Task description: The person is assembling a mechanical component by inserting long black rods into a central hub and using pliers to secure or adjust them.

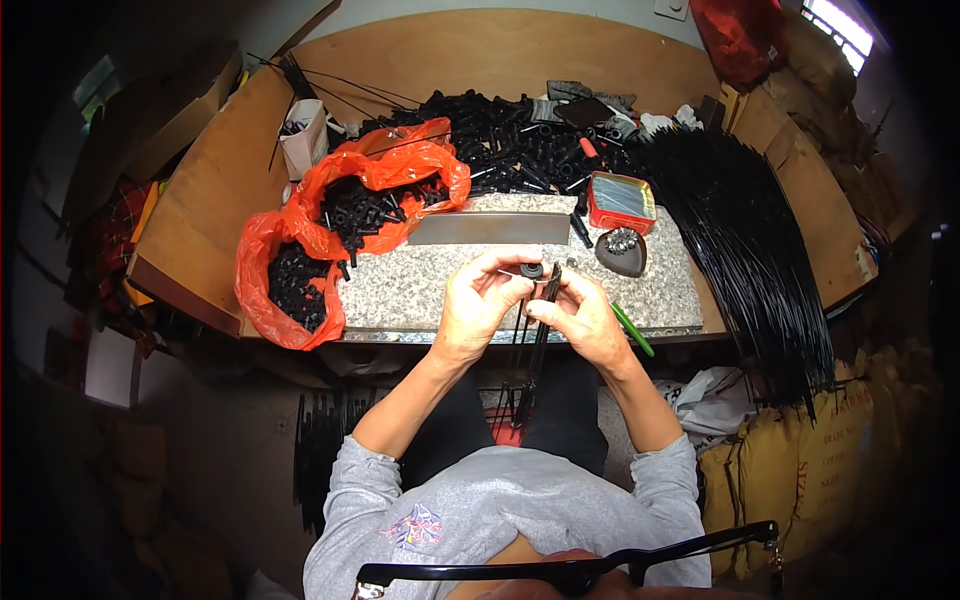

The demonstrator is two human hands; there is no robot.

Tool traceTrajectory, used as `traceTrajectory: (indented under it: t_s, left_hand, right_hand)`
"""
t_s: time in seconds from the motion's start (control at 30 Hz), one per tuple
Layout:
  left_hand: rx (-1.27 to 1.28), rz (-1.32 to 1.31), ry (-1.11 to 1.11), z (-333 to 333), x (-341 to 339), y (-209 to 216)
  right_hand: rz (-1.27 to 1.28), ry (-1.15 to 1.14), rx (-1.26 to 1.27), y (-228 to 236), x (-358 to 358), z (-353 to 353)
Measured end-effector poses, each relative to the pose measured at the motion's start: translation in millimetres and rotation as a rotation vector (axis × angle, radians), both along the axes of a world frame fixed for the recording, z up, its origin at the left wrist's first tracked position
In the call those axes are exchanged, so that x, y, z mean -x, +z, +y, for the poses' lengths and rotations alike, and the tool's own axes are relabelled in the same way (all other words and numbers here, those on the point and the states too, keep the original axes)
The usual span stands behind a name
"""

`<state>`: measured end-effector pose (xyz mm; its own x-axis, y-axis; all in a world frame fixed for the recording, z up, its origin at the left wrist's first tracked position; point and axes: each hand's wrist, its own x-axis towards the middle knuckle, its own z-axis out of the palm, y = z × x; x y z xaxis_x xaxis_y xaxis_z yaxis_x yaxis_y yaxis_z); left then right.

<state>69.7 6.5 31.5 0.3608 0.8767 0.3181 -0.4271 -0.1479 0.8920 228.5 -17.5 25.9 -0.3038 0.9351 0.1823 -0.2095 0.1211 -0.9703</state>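
Note:
Both hands meet just over the near edge of a speckled stone slab [390,290]. Between thumb and fingers, my left hand [480,305] pinches a small round black plastic part [531,270]. Close beside it, my right hand [585,318] is closed on several thin black rods [538,360], which hang down between my knees. Their upper ends stick up by my right thumb, next to the black part. Whether rod and part touch cannot be made out. A green pen-like tool [632,330] lies by my right wrist.
A flat metal bar [490,229] lies behind my hands. Orange bags [262,305] of black parts stand left, a heap of black parts [500,135] behind. A red tin [607,215] and dark dish [622,260] of metal bits sit right, beside a large rod bundle [745,250].

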Motion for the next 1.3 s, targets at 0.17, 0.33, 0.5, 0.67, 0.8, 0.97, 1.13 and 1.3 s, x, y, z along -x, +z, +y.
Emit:
traceTrajectory:
  t_s: [0.17,0.33,0.5,0.67,0.8,0.97,1.13,1.3]
  left_hand:
    - [-0.004,-0.081,-0.086,5,0,-4]
    - [0.157,-0.190,-0.160,2,0,-1]
    - [0.201,-0.226,-0.201,4,-1,-7]
    - [0.176,-0.178,-0.109,5,0,-10]
    - [0.215,-0.105,-0.205,6,2,-3]
    - [0.258,-0.136,-0.415,12,3,-9]
    - [0.281,-0.233,-0.389,13,-7,-20]
    - [0.026,0.153,0.150,-12,-5,2]
  right_hand:
    - [-0.002,0.026,-0.002,4,0,-2]
    - [0.160,0.108,0.080,-1,-5,1]
    - [0.165,0.109,0.086,-5,-5,8]
    - [0.095,0.071,0.042,-4,-2,8]
    - [0.141,0.126,0.097,-6,-5,10]
    - [0.254,0.147,0.148,-1,0,7]
    - [0.181,-0.031,0.072,-8,6,0]
    - [-0.306,-0.463,-0.322,1,19,-9]
